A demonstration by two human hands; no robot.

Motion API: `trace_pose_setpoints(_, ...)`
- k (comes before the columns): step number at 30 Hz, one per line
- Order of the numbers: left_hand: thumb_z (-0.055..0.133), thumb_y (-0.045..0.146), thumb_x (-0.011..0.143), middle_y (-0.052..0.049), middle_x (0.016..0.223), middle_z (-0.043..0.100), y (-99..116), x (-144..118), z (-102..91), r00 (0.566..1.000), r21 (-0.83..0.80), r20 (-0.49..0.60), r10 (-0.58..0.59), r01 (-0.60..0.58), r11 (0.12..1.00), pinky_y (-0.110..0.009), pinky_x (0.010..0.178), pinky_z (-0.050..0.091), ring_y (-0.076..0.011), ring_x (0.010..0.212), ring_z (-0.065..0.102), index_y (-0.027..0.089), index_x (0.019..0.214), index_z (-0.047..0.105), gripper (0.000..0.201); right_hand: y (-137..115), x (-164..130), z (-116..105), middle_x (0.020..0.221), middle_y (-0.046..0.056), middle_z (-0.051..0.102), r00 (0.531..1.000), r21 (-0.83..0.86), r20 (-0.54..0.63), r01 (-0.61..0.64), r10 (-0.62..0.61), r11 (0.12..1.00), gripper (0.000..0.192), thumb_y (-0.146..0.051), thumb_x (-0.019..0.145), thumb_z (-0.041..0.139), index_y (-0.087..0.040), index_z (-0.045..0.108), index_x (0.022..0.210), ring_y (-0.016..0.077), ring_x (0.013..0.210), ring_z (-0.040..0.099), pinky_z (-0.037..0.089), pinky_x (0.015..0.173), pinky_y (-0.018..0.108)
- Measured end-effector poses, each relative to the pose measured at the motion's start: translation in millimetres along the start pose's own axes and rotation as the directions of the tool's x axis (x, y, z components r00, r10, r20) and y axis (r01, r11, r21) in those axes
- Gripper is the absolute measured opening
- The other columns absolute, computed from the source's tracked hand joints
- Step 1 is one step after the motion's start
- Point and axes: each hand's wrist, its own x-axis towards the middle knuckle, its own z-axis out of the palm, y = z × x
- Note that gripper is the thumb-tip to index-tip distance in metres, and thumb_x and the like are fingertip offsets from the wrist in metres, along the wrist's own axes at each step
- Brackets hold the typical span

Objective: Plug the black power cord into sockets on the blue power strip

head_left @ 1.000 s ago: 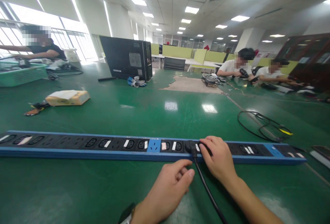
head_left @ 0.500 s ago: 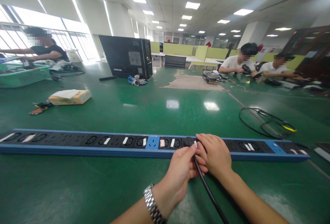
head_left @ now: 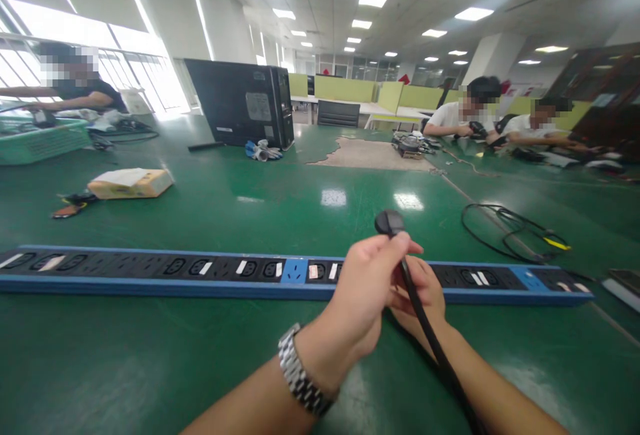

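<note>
A wide green tabletop [head_left: 225, 348] has a ragged pale patch [head_left: 367, 155] toward the back. A long blue-and-black power strip [head_left: 294, 271] lies across its front. Beyond are a yellow pack [head_left: 131, 185], left; a coiled black cable [head_left: 520, 219], right; and, farther back, a black computer case [head_left: 235, 101], gloves [head_left: 263, 150] and a green basket [head_left: 45, 145].

Black plug [head_left: 389, 222] held clear of power strip [head_left: 255, 268]

Left hand [head_left: 363, 285] pinches plug near cable [head_left: 425, 318] end; metal watch [head_left: 304, 373] on wrist. Right hand [head_left: 425, 291] just behind cable, partly hidden. Green tabletop [head_left: 200, 341]: yellow pack [head_left: 133, 186] left, computer case [head_left: 235, 101] far side.
</note>
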Motion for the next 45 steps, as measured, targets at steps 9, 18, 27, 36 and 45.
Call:
trace_pose_setpoints(9, 0.059, 0.048, 0.081, 0.008, 0.036, 0.034, 29.2, -39.1, -97.8, 0.871, 0.077, -0.489, 0.046, -0.009, 0.997, -0.015, 0.028, 0.025, -0.0057, 0.027, 0.031, 0.016, 0.064, 0.054, 0.037, 0.4, 2.3, 6.0, 0.109, 0.004, 0.069, 1.000, 0.059, 0.000, -0.007, 0.007, 0.998, 0.030, -0.026, 0.091, 0.046, -0.021, 0.067, 0.112, 0.0192, 0.102, 0.058, 0.035, 0.095, 0.034)
trace_pose_setpoints(18, 0.059, 0.051, 0.079, 0.005, 0.033, 0.037, 8.6, -38.6, -128.1, 0.832, 0.160, -0.548, -0.082, 0.201, 0.966, -0.015, 0.029, 0.022, -0.0054, 0.027, 0.029, 0.015, 0.054, 0.053, 0.044, -0.4, 2.1, 3.4, 0.108, 0.004, 0.070, 1.000, 0.074, 0.007, -0.018, 0.018, 0.997, 0.029, -0.025, 0.091, 0.046, -0.020, 0.067, 0.110, 0.0193, 0.101, 0.059, 0.035, 0.095, 0.034)
trace_pose_setpoints(27, 0.056, 0.060, 0.077, 0.003, 0.034, 0.041, -4.1, -36.1, -126.4, 0.819, 0.409, -0.574, -0.007, 0.294, 0.864, -0.016, 0.030, 0.019, -0.0066, 0.027, 0.033, 0.015, 0.050, 0.052, 0.052, -0.9, 2.3, 2.4, 0.109, 0.004, 0.069, 1.000, 0.073, 0.012, -0.025, 0.025, 0.997, 0.030, -0.026, 0.091, 0.046, -0.019, 0.067, 0.111, 0.0198, 0.102, 0.058, 0.035, 0.096, 0.035)
trace_pose_setpoints(36, 0.056, 0.059, 0.076, 0.002, 0.036, 0.045, -9.6, -34.6, -133.5, 0.832, 0.392, -0.554, 0.035, 0.223, 0.893, -0.018, 0.032, 0.023, -0.0079, 0.029, 0.037, 0.013, 0.059, 0.059, 0.049, -5.2, 0.5, 3.3, 0.109, 0.005, 0.069, 0.999, 0.056, 0.004, -0.038, 0.038, 0.998, 0.030, -0.024, 0.091, 0.044, -0.019, 0.066, 0.112, 0.0197, 0.102, 0.057, 0.034, 0.097, 0.035)
trace_pose_setpoints(45, 0.056, 0.052, 0.083, 0.003, 0.045, 0.049, 36.8, -45.8, -84.1, 0.839, 0.331, -0.438, 0.324, -0.184, 0.925, -0.021, 0.042, 0.042, -0.0106, 0.039, 0.049, 0.017, 0.064, 0.051, 0.040, -4.5, 0.3, 3.8, 0.105, 0.005, 0.069, 1.000, 0.037, -0.009, -0.014, 0.014, 0.999, 0.031, -0.023, 0.091, 0.044, -0.020, 0.066, 0.112, 0.0194, 0.101, 0.058, 0.034, 0.096, 0.035)
